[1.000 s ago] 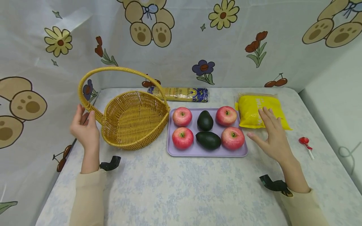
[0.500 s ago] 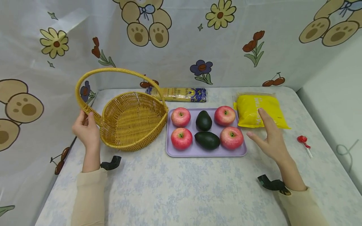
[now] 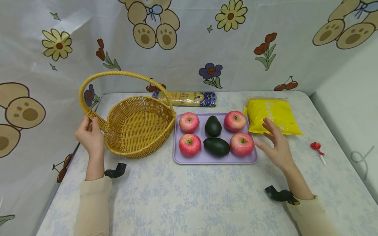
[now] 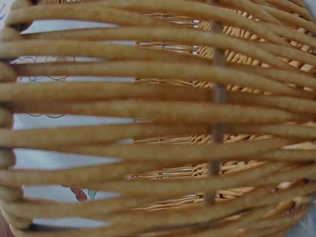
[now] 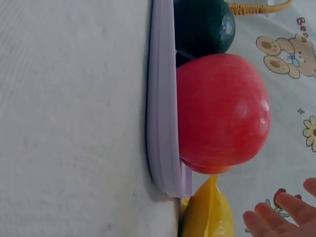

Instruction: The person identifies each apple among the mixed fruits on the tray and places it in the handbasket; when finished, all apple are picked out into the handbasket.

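My left hand (image 3: pixel 91 135) pinches the lower left end of the handle (image 3: pixel 125 73) of a yellow wicker basket (image 3: pixel 140 131). Nothing lies inside the basket. In the left wrist view its woven wall (image 4: pixel 163 113) fills the picture. My right hand (image 3: pixel 276 146), fingers spread and slightly bent, hovers just right of the front right apple (image 3: pixel 242 144), apart from it. That apple sits on a lilac tray (image 3: pixel 215 160) with several other red apples (image 3: pixel 190 145) and two dark green avocados (image 3: pixel 217 147). Fingers (image 5: pixel 269 222) of the right hand show at the right wrist view's lower corner.
A yellow plastic packet (image 3: pixel 270 114) lies behind my right hand. A long gold and blue packet (image 3: pixel 189 99) lies at the back, partly behind the basket. A red lollipop (image 3: pixel 316 146) is at the right, near a white wall. A patterned cloth (image 3: pixel 183 65) hangs behind the table.
My left hand has closed on the basket handle. My right hand has shifted a little left, nearer the front right apple, with its fingers bending more.
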The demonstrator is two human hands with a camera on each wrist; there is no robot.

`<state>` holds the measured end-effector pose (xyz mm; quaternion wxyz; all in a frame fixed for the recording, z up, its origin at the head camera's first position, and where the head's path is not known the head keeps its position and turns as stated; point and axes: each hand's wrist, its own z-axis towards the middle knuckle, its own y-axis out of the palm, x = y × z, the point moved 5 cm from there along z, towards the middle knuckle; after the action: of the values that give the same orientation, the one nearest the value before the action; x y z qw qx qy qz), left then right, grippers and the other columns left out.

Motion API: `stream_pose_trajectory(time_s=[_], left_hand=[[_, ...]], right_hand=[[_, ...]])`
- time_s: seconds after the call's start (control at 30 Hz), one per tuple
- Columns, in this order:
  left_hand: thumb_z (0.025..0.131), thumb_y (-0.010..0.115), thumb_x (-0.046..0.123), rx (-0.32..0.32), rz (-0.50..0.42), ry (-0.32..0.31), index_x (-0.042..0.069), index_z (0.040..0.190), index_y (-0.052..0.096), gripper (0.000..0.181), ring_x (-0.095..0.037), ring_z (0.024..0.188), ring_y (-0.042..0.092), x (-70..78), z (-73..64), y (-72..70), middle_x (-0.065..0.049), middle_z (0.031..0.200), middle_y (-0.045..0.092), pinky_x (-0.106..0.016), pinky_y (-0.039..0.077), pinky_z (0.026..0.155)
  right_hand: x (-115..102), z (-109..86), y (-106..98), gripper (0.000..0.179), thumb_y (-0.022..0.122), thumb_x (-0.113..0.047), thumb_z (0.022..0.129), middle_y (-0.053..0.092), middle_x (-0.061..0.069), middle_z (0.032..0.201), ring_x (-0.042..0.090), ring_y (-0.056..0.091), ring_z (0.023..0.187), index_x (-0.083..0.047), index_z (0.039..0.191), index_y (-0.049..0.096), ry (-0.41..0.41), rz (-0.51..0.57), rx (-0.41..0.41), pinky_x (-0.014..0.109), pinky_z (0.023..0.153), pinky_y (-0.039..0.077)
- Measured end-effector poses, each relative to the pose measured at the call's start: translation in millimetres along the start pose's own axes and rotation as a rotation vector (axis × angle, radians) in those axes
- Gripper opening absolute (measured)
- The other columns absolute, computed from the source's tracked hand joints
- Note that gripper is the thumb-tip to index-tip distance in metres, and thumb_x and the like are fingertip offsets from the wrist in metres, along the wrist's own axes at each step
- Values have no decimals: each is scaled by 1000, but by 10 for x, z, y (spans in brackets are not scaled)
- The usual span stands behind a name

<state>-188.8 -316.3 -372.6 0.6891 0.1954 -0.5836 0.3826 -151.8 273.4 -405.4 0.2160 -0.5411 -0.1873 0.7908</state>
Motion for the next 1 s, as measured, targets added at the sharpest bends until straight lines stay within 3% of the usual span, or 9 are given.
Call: stream_pose_trajectory(time_s=[0.17,0.3,0.5,0.8,1.0], left_hand=[[98,58,14,5,13,14,20,129,64,33,-6,102,64,10,-4,-1,-8,128,66,-22,52,93],[98,58,14,5,17,11,20,129,65,32,-6,101,64,14,-3,1,-8,127,66,-21,52,93],[98,58,14,3,29,21,18,129,65,32,-5,101,64,16,-5,3,-8,127,66,-21,52,92],[98,57,14,-1,31,14,18,131,63,33,-5,102,64,-25,18,14,-8,129,65,-22,52,93],[99,56,13,1,27,11,17,131,63,33,-7,103,64,-25,14,15,-8,130,64,-23,52,94]], right_hand=[[-6,-34,67,87,71,9,79,38,21,151,2,45,130,-11,154,30,-3,96,-27,5,97,39],[-5,-59,132,83,69,12,80,43,16,149,3,48,127,-4,152,31,2,162,-68,7,98,41],[8,-92,212,83,73,7,80,45,12,146,3,49,125,-11,151,35,17,141,-116,6,96,41],[35,-123,285,85,78,2,76,45,-18,140,1,46,123,-10,150,38,29,103,-139,4,94,40],[61,-134,319,83,81,-3,75,48,10,140,-7,42,118,-6,148,40,48,50,-159,4,92,38]])
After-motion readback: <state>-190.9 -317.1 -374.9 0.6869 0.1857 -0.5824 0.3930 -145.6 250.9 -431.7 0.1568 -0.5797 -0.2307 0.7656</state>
